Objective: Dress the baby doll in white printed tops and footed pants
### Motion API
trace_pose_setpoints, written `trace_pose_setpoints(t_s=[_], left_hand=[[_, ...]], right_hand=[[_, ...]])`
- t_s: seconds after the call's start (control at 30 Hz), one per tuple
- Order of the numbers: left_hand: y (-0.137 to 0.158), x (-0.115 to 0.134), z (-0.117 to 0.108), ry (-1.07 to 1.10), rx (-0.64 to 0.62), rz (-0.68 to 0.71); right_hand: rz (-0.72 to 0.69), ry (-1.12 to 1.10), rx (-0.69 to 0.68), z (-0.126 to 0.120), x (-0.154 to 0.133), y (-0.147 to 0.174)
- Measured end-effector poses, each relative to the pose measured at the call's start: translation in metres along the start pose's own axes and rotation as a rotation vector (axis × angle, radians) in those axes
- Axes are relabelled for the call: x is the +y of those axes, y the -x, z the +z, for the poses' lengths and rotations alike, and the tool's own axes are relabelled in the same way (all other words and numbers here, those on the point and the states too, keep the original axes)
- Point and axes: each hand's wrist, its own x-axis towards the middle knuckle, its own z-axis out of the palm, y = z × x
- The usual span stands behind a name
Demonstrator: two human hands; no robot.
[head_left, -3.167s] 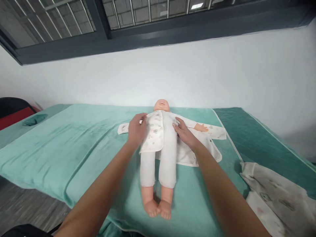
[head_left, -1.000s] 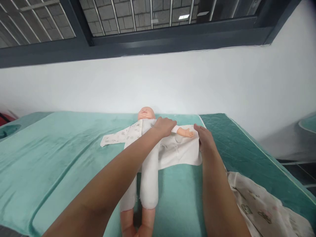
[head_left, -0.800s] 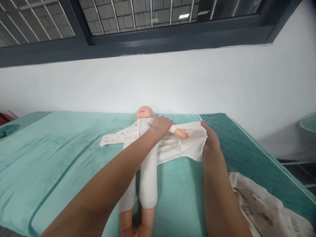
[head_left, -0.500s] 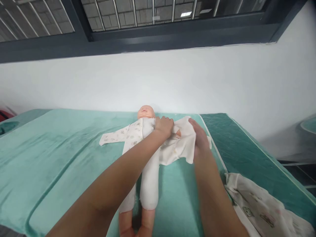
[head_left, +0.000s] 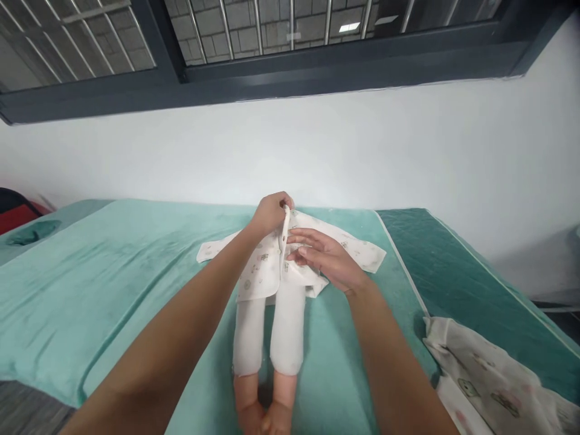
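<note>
A baby doll (head_left: 287,329) lies on its back with its feet toward me, its legs white down to bare shins. It wears a small white printed baby jacket (head_left: 260,275), with both sleeves spread out sideways and the front panels over the chest. My left hand (head_left: 270,212) is closed on the jacket's front edge near the neck, lifting it a little; it hides the doll's head. Over the right-hand panel hovers my right hand (head_left: 328,257), fingers extended and apart, their tips at the jacket's front edge. Whether they touch the cloth I cannot tell.
Light green cloth (head_left: 136,260) covers the table, with a darker green strip (head_left: 435,260) at the right. A crumpled printed white garment (head_left: 484,368) lies at the lower right. Behind stands a white wall (head_left: 317,151) under a barred window; something red and black (head_left: 18,211) shows far left.
The right sleeve side of the jacket now lies spread out, printed side up. My left hand moved up to the neck edge; my right hand let go of the cloth and came inward.
</note>
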Motion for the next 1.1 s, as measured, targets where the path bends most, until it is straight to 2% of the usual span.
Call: trace_pose_setpoints(t_s=[0.13,0.27,0.43,0.53,0.6,0.67,0.8,0.93,1.1], left_hand=[[0.016,-0.023,-0.004,-0.079,0.132,-0.093],[0.043,-0.033,-0.003,-0.004,0.151,-0.134],[0.099,-0.045,-0.004,0.073,0.231,-0.171],[0.137,-0.065,-0.005,0.111,0.279,-0.237],[0.162,-0.08,-0.006,0.156,0.238,-0.262],[0.185,-0.089,-0.008,0.196,0.162,-0.247],[0.215,-0.088,-0.014,0.1,0.03,-0.17],[0.224,-0.081,-0.017,-0.014,-0.023,-0.111],[0.223,-0.08,-0.012,-0.183,-0.035,-0.082]], right_hand=[[-0.037,0.095,0.061,0.006,0.006,-0.003],[-0.031,0.219,0.055,0.011,0.007,-0.001],[-0.041,0.339,0.108,0.014,0.008,0.008],[-0.137,0.377,0.264,0.008,0.021,0.016],[-0.215,0.407,0.405,0.003,0.037,0.025],[-0.234,0.439,0.483,-0.001,0.056,0.038],[-0.1,0.586,0.446,0.001,0.081,0.069],[-0.045,0.813,0.495,0.012,0.085,0.084],[0.057,1.103,0.629,0.024,0.083,0.075]])
